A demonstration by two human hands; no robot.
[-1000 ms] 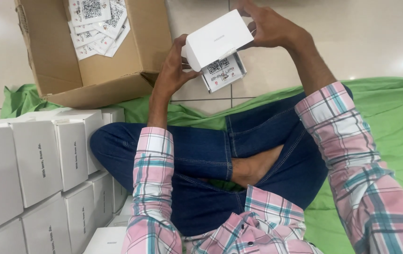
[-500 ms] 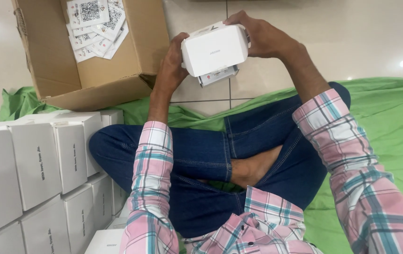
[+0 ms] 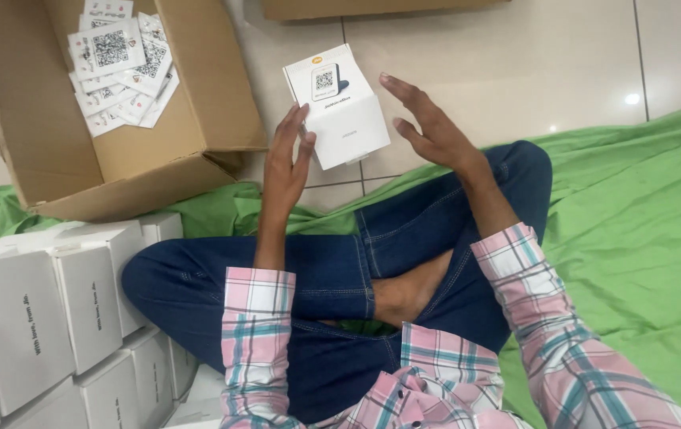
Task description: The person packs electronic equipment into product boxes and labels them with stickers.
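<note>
A person sits cross-legged on a green cloth [image 3: 634,238]. Near the top centre of the frame a small white cardboard box with a printed label on one face [image 3: 339,105] is at the fingertips of the left hand [image 3: 285,163], whose fingers are stretched, not curled round it. The right hand [image 3: 432,127] is spread wide just beside the box, apparently not touching. The box looks light, stiff and smooth; its flat opposite sides seem the best hold. Upper left, an open brown carton [image 3: 30,119] holds printed paper slips [image 3: 118,59]; white boxes [image 3: 46,318] stack lower left
</note>
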